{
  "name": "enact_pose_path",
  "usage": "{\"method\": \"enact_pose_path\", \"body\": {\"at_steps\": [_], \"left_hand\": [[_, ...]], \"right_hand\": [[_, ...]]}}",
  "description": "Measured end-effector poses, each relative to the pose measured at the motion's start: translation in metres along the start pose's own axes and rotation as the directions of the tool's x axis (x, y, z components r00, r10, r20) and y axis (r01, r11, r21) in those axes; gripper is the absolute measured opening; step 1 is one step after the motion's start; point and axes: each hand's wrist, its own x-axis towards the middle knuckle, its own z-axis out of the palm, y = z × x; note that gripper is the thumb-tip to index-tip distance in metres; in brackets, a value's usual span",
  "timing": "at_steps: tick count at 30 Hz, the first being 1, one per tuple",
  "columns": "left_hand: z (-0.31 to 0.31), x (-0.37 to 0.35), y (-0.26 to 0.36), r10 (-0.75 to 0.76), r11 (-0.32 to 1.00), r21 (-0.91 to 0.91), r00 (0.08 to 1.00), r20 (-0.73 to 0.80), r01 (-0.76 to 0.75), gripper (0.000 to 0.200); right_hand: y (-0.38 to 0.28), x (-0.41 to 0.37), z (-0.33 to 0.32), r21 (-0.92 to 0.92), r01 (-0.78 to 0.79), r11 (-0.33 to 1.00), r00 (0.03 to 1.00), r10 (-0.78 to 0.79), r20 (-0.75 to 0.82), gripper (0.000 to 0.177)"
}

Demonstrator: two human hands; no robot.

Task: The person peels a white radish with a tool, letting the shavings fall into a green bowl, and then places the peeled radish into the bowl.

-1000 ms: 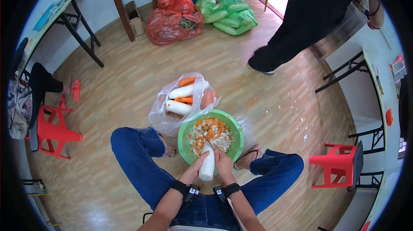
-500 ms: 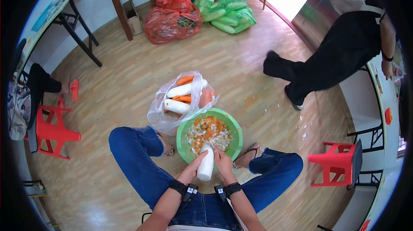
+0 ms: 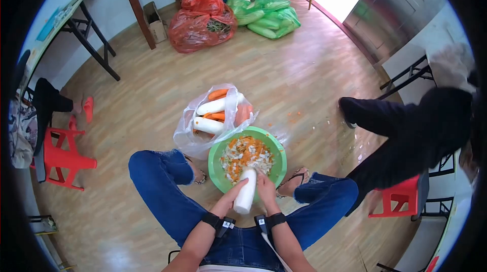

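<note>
My left hand (image 3: 234, 197) is wrapped round a peeled white radish (image 3: 245, 193), which slants over the near rim of a green basin (image 3: 215, 170). Beside the radish's far end, my right hand (image 3: 266, 185) is closed on what looks like a knife, mostly hidden by the fingers and blurred. Chopped white and orange pieces (image 3: 248, 151) lie in the basin. Just beyond it, a clear plastic bag (image 3: 187, 140) holds whole carrots (image 3: 218, 94) and more white radishes (image 3: 209, 125).
A person in black trousers (image 3: 406, 125) is walking close on my right, by a red stool (image 3: 394, 202). Another red stool (image 3: 68, 159) stands left. Farther back are a red bag (image 3: 200, 28) and green bags of vegetables (image 3: 271, 18). Scraps dot the floor.
The person in black trousers has come from near the door towards my right side, now partly covering the red stool. The radish has shifted slightly right; both my hands keep their grip.
</note>
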Motion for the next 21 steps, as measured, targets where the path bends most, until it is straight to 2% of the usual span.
{"method": "enact_pose_path", "body": {"at_steps": [1, 2, 4, 6, 8, 15, 17, 18, 20, 21], "left_hand": [[-0.004, 0.002, 0.001, 0.023, 1.0, -0.013, 0.999, 0.023, -0.022, 0.045], [-0.002, 0.0, 0.005, 0.023, 1.0, -0.015, 0.999, 0.028, -0.023, 0.045], [-0.001, -0.008, 0.012, 0.068, 0.991, -0.115, 0.997, -0.037, -0.071, 0.04], [-0.005, -0.007, 0.011, 0.066, 0.988, -0.137, 0.997, -0.026, -0.069, 0.039], [0.001, -0.01, 0.013, 0.009, 0.993, -0.12, 1.0, -0.014, -0.011, 0.039], [-0.007, -0.002, 0.006, 0.029, 0.989, -0.147, 1.0, 0.006, -0.028, 0.039], [-0.007, -0.001, 0.007, 0.026, 0.99, -0.141, 0.999, 0.034, -0.021, 0.041], [-0.003, -0.006, 0.011, 0.027, 0.99, -0.142, 0.999, 0.033, -0.022, 0.041], [0.004, -0.017, 0.017, 0.008, 0.985, -0.172, 0.997, 0.075, 0.005, 0.044], [0.006, -0.018, 0.018, 0.008, 0.985, -0.174, 0.997, 0.074, 0.005, 0.044]], "right_hand": [[-0.027, -0.011, -0.014, -0.138, -0.002, 0.99, 0.992, 0.019, 0.126, 0.035], [-0.043, -0.018, -0.02, -0.142, -0.001, 0.99, 0.992, 0.019, 0.122, 0.035], [-0.06, -0.028, -0.022, -0.167, 0.065, 0.984, 0.977, -0.028, 0.213, 0.033], [-0.058, -0.029, -0.018, -0.142, 0.088, 0.986, 0.982, -0.062, 0.179, 0.031], [-0.056, -0.024, -0.017, -0.208, 0.087, 0.974, 0.993, -0.068, 0.098, 0.03], [-0.056, -0.021, -0.014, -0.293, 0.101, 0.951, 0.993, -0.078, 0.09, 0.031], [-0.019, -0.009, 0.007, -0.008, 0.074, 0.997, 0.997, -0.074, 0.008, 0.034], [-0.014, -0.006, 0.009, -0.008, 0.075, 0.997, 0.997, -0.075, 0.009, 0.034], [-0.003, -0.002, 0.013, 0.247, -0.011, 0.969, 0.998, 0.027, -0.062, 0.04], [-0.001, -0.001, 0.009, 0.246, -0.011, 0.969, 0.998, 0.027, -0.062, 0.04]]}}
